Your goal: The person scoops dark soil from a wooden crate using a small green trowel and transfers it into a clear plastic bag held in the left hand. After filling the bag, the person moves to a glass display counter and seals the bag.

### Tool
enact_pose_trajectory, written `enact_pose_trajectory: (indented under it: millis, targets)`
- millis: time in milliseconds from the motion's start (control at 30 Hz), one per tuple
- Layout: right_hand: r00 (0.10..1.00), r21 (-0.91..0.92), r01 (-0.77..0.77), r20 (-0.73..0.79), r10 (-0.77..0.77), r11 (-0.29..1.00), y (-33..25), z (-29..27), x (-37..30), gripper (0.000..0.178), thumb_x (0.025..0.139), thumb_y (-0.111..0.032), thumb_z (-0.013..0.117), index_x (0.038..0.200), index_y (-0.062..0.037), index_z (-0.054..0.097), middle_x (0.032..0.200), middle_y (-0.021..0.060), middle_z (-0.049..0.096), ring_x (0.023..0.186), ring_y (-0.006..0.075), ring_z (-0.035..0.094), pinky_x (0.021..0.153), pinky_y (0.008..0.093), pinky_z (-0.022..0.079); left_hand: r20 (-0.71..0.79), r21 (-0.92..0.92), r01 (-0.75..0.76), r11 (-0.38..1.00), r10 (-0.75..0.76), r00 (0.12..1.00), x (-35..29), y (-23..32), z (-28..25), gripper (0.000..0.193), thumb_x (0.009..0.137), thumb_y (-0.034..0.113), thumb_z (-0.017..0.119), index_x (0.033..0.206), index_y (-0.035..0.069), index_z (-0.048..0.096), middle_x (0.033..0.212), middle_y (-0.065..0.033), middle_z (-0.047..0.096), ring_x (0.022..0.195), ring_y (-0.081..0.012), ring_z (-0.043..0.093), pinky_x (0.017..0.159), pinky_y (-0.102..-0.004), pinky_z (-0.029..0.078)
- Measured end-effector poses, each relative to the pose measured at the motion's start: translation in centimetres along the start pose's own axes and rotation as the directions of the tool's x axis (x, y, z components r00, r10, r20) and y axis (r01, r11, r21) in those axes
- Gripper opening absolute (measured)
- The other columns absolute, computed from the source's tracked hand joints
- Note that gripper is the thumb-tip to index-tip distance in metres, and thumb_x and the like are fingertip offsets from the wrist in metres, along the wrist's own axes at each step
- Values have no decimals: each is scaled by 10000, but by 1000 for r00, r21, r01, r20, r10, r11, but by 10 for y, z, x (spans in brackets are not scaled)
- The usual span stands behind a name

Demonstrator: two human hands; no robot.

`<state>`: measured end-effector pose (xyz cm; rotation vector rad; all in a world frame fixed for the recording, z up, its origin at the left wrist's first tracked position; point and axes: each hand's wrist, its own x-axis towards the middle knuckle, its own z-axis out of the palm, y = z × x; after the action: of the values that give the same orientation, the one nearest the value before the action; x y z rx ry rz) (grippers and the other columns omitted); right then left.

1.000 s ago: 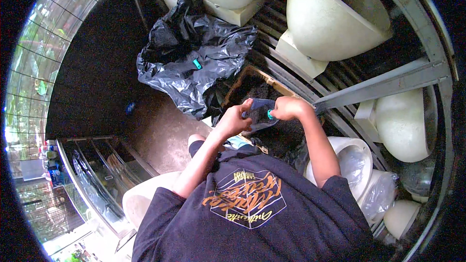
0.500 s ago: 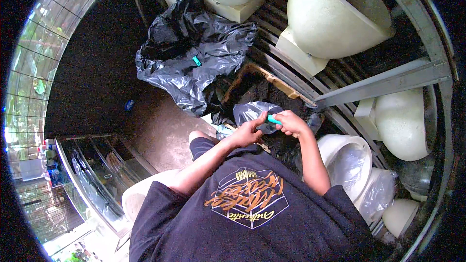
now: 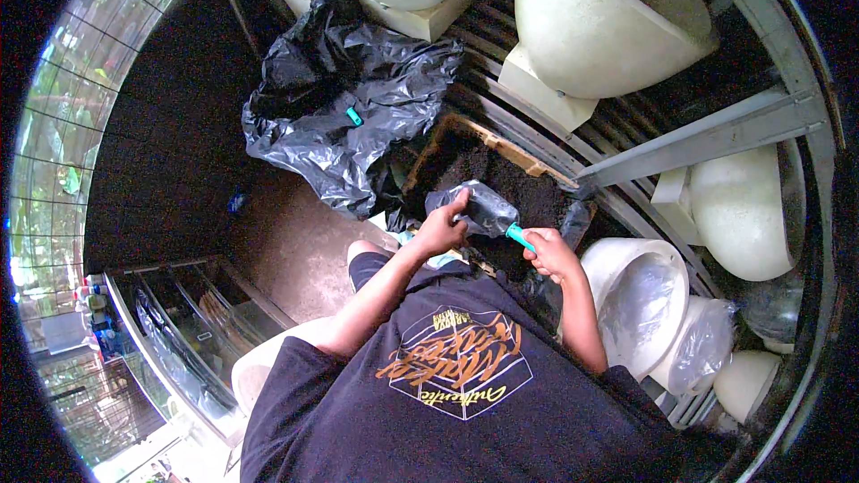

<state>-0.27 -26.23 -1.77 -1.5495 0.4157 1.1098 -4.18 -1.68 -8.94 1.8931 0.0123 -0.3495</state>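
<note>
Left fingers [image 3: 461, 201] have moved leftward along the clear bag [image 3: 490, 206] (grip unclear); right fingers [image 3: 535, 241] clamp the teal piece [image 3: 517, 234].

Forearms [image 3: 380, 296] converging, left fingers [image 3: 462, 202] partly extended, right fingers [image 3: 535, 242] curled

The person wears a loose, black, short-sleeved fabric T-shirt [image 3: 573, 429]. Slanting orange script lettering [image 3: 472, 351] (upside down from this view) crosses a thin white six-sided outline [image 3: 463, 367], with small yellow lettering [image 3: 448, 317] at twelve o'clock and larger yellow lettering [image 3: 470, 394] at six. From the print, the plain black left sleeve [image 3: 291, 394] lies at eight o'clock, the plain black right sleeve [image 3: 617, 394] at four, dark fabric shorts [image 3: 365, 270] towards ten.
</note>
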Motion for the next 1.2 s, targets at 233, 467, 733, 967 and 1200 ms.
enact_pose_trajectory:
  millis: [233, 467, 733, 967, 1200]
  targets:
    - [994, -98, 100, -31, -104, 990, 9, 18, 28, 240, 962, -295, 472, 915, -68, 537, 615, 0, 469, 385, 35, 315, 317, 212, 226, 189, -257, -123, 958, 175, 966, -1, 10, 22, 630, 808, -63, 480, 1410, -60, 294, 1519, -142, 242, 1400, -184, 213, 1134, -278, 153]
    - [997, 171, 75, -29, -71, 982, 24, 24, 24, 226, 964, -297, 476, 941, -82, 540, 608, 0, 458, 364, 28, 299, 298, 204, 212, 293, -122, -42, 992, 77, 953, -12, -14, 16, 600, 835, -45, 480, 1413, -16, 321, 1516, -108, 262, 1365, -166, 291, 1117, -280, 217]
    - [998, 167, 68, -21, -66, 984, 21, 15, 18, 237, 966, -303, 475, 984, -74, 532, 612, -2, 455, 373, 22, 304, 306, 196, 214, -23, -298, 64, 953, -74, 997, 0, 3, 5, 634, 832, -20, 443, 1446, 56, 303, 1379, -93, 486, 696, -98, 616, 635, -257, 527]
    - [998, 178, 49, 28, -55, 983, 19, 14, 29, 230, 967, -292, 477, 1011, -69, 514, 616, -3, 455, 382, 21, 305, 317, 194, 213, 201, -194, -215, 957, 254, 946, -3, -18, 25, 645, 808, -38, 439, 1437, 52, 328, 1418, -75, 436, 688, -87, 608, 654, -266, 525]
    - [999, 150, 7, 53, -15, 989, 25, 13, 21, 234, 959, -284, 494, 1034, -66, 532, 631, 3, 469, 386, 29, 319, 315, 206, 207, -13, -184, 178, 967, -183, 983, 11, -16, 1, 527, 822, 12, 491, 1345, -20, 440, 1397, -131, 459, 1238, -176, 442, 1042, -274, 307]
